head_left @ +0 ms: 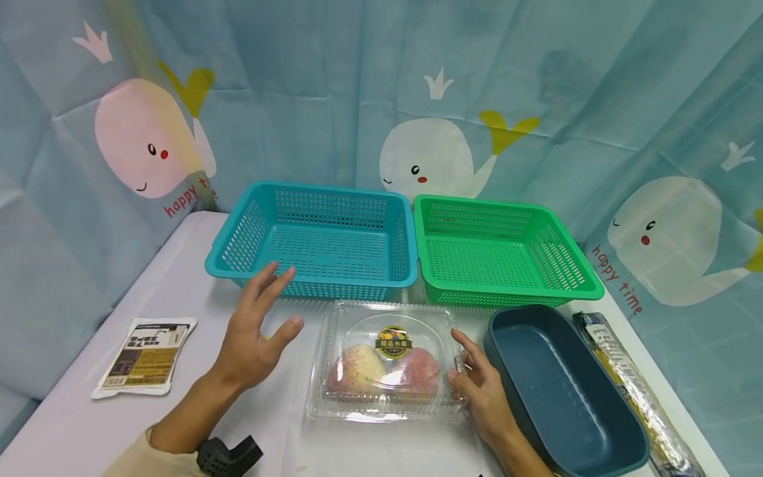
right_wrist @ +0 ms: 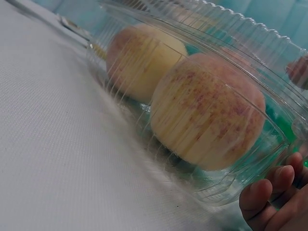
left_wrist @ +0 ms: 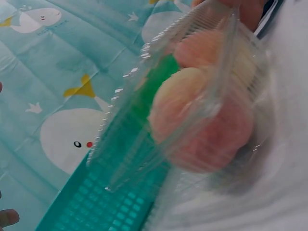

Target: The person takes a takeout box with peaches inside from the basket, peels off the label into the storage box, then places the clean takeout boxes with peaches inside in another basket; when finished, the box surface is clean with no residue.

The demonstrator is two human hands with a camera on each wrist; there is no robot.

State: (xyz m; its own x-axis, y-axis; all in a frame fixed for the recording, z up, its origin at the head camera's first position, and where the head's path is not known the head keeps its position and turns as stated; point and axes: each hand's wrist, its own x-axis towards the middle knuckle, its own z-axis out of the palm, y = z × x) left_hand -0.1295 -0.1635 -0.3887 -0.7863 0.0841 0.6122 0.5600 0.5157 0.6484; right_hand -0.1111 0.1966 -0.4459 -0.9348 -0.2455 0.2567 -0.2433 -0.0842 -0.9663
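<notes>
A clear plastic fruit box point(head_left: 390, 318) with a round label on its lid stands on the white table in front of the baskets. Inside are two peaches point(head_left: 356, 371), pink and yellow, also seen close up in both wrist views. My right hand point(head_left: 489, 397) holds the box by its right side, thumb towards the front and index finger at the lid's edge. In the right wrist view several curled fingers point(right_wrist: 281, 180) show at the box's end. Left of the box my left hand point(head_left: 253, 338) hovers with fingers spread and nothing in it.
Behind the box are a blue basket point(head_left: 312, 289) and a green basket point(head_left: 507, 295), side by side. A dark blue basin point(head_left: 554, 377) stands right, with a long shiny packet point(head_left: 632, 391) beyond it. A flat food pouch point(head_left: 146, 356) lies left. A whale-print curtain point(head_left: 334, 99) closes the back.
</notes>
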